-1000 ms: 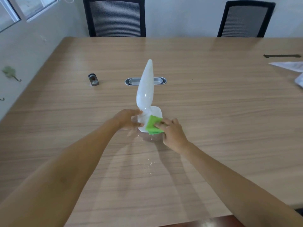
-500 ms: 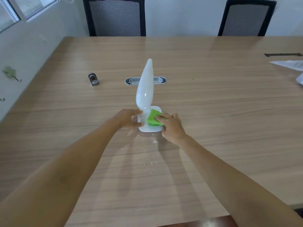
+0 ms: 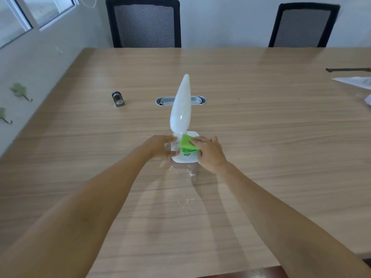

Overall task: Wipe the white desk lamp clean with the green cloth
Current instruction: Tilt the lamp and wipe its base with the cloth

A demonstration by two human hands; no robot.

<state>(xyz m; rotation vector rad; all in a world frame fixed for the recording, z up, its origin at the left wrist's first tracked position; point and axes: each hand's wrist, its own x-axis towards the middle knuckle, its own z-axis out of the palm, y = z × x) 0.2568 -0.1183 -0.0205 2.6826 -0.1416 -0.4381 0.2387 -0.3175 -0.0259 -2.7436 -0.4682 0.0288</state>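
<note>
The white desk lamp (image 3: 180, 109) stands upright in the middle of the wooden table, a tall pointed head on a square white base. My left hand (image 3: 160, 146) grips the left side of that base and holds it steady. My right hand (image 3: 208, 152) presses the folded green cloth (image 3: 186, 145) onto the top of the base, just right of the lamp's neck. The cloth hides part of the base.
A small grey metal object (image 3: 118, 99) lies to the left, and an oval cable grommet (image 3: 180, 101) sits behind the lamp. White specks (image 3: 190, 173) dot the table (image 3: 261, 137) in front of the base. Papers (image 3: 355, 82) lie far right. Two black chairs (image 3: 143, 25) stand beyond the far edge.
The green cloth and my right hand slid from the base's front edge up and back onto its top, near the neck. My left hand stayed on the base.
</note>
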